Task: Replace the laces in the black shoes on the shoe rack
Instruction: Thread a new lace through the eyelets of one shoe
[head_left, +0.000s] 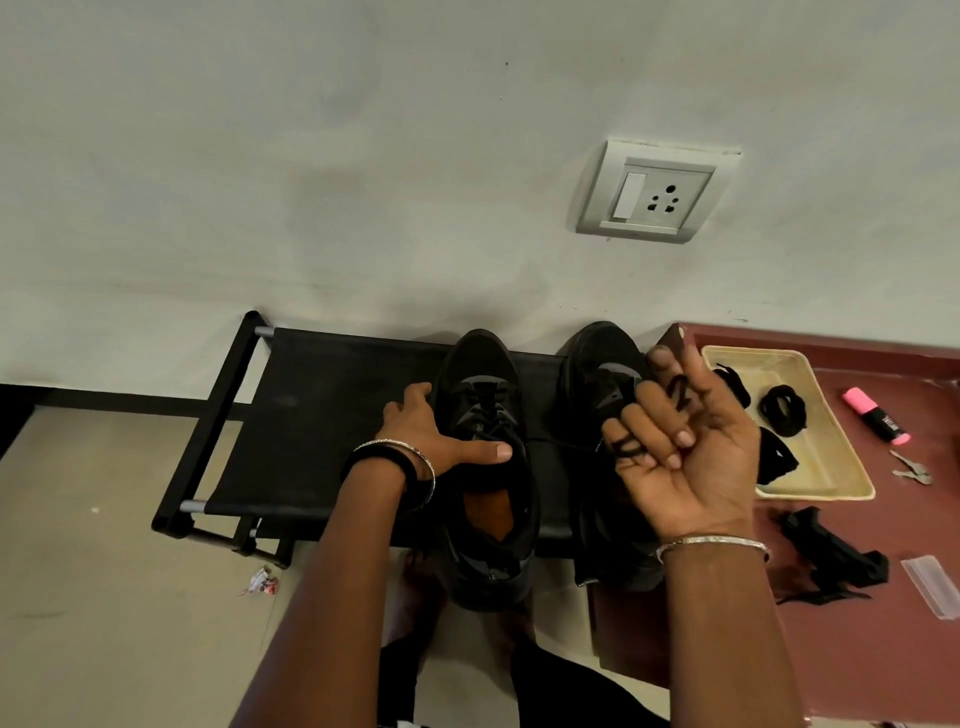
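Evidently early — right hand (691, 457) grips black cord lace (680, 388), half out of black mesh sneaker (485, 371); left hand (421, 431), spread, steadies it — relacing unstarted.

Matt black cloth shoe rack (322, 415) shelf, smooth maroon table (883, 649).

right shoe (597, 364): middle hidden behind right hand (691, 457) | lace (626, 448): partly buried among that hand's curled fingers | tabletop (857, 649): cut off at right edge | highlighter (878, 415): label too small to read
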